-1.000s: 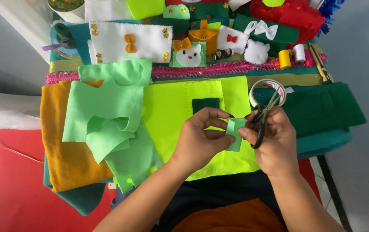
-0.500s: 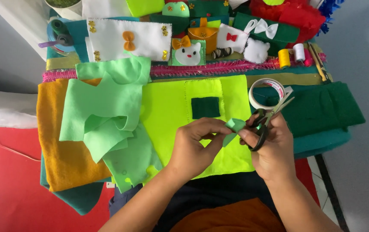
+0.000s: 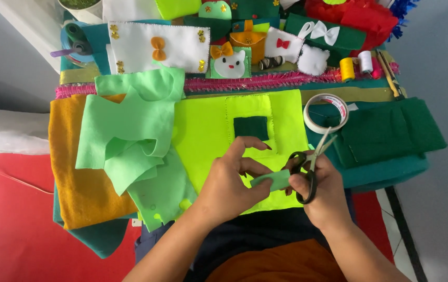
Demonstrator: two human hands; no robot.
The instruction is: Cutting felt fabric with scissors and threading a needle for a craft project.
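1. Neon-yellow felt sheet [image 3: 208, 130] lies on the counter beyond your fingers.
2. Scissors [image 3: 310, 167], gripped in your right hand [image 3: 320, 196], point away, blades parted.
3. Green felt scrap [image 3: 271, 181], long axis sideways, pinched by your left hand [image 3: 232, 185], touching both hands.

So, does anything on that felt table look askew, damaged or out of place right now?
Nothing looks damaged or spilled. The one untidy spot is the light green felt, lying crumpled and folded over the orange felt and neon yellow felt sheet. The left hand holds a small green felt piece; the right hand holds scissors.
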